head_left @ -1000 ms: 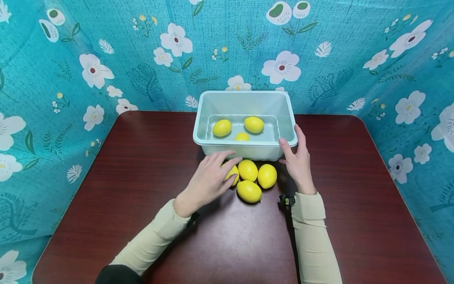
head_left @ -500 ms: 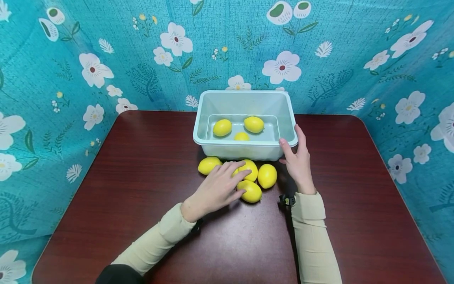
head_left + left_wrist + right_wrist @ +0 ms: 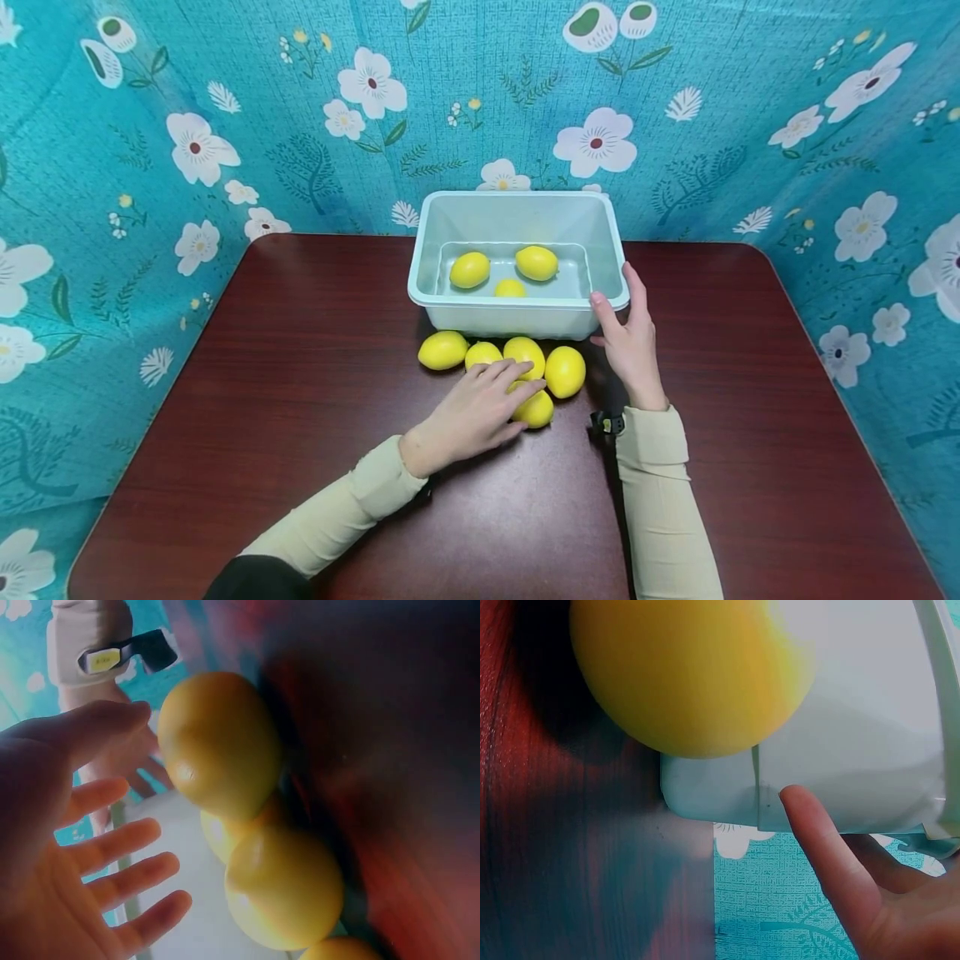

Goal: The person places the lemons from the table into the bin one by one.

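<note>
My left hand (image 3: 480,410) reaches over the front lemon (image 3: 537,410), fingers spread and partly covering it. In the left wrist view the palm and fingers lie to the left of a near lemon (image 3: 217,742), with a gap between. Behind the front one, more lemons, such as the leftmost lemon (image 3: 442,350) and the right lemon (image 3: 565,372), line the front of a pale blue plastic bin (image 3: 517,318). My right hand (image 3: 633,346) holds the bin's front right corner, thumb at the front rim and a finger along the side.
Inside the bin lie three lemons, among them a left lemon (image 3: 469,271) and a right lemon (image 3: 537,263). The bin stands at the back of a dark red-brown table (image 3: 330,333), against a blue flowered cloth (image 3: 465,75).
My left hand has moved right and toward me, from the lemons by the bin to the front lemon, uncovering the lemons on the left. My right hand and the bin have stayed put.
</note>
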### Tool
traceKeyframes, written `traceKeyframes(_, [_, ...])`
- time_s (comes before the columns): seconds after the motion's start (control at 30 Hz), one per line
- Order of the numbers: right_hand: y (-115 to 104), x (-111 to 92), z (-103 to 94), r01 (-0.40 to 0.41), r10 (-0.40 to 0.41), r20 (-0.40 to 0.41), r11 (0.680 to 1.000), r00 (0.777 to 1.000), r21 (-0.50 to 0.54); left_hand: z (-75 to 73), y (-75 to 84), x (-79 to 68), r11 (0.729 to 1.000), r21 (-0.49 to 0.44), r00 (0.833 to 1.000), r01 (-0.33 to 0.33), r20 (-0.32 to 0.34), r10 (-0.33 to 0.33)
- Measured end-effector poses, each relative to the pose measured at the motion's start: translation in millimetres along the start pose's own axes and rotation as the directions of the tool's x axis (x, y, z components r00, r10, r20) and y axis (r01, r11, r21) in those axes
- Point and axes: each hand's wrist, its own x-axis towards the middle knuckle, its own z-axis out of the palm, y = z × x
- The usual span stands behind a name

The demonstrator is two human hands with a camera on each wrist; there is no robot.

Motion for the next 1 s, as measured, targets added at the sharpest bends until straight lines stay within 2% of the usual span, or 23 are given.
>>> traceKeyframes(0.2, [-1, 0, 0.2, 0.009, -0.009, 0.0, 1.0, 1.0, -0.006, 5.7, 5.0, 0.7, 0.999, 0.037, 0.999, -0.003, 0.048, 0.001])
traceKeyframes(0.47, [-2, -1, -0.4, 0.008, -0.008, -0.003, 1.0, 1.0, -0.024, 12.7, 8.4, 2.0, 0.996, 0.084, 0.999, -0.031, 0.037, 0.028])
traceKeyframes(1.0, [-3, 0, -0.3, 0.007, -0.007, -0.004, 1.0, 1.0, -0.017, 15.7, 8.2, 4.5, 0.991, 0.131, 0.999, -0.027, 0.039, 0.022])
